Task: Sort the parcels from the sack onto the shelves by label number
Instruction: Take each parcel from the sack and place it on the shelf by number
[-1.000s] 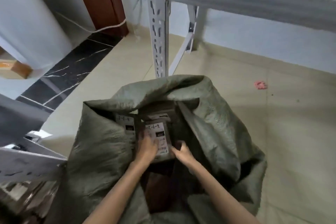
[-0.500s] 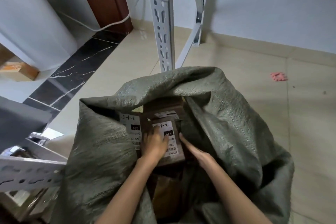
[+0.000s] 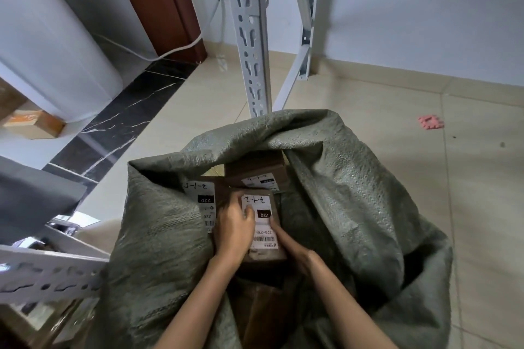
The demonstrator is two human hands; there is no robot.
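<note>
- My left hand [image 3: 234,231] and right hand [image 3: 292,248] grip 1 brown parcel [image 3: 262,224] from both sides.
- It sits inside the green sack [image 3: 354,193].

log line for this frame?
stage: pick from sack | left hand: grips parcel | right hand: grips parcel | shelves: not reached

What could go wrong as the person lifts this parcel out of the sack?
Both hands, left hand and right hand, grip the brown cardboard parcel with the white label deep inside the grey-green woven sack. The sack's folded rim may snag it. Two neighbouring labelled brown parcels press close and could shift or tip. The labels appear upside down from here, so the handwritten number might be misread.
</note>
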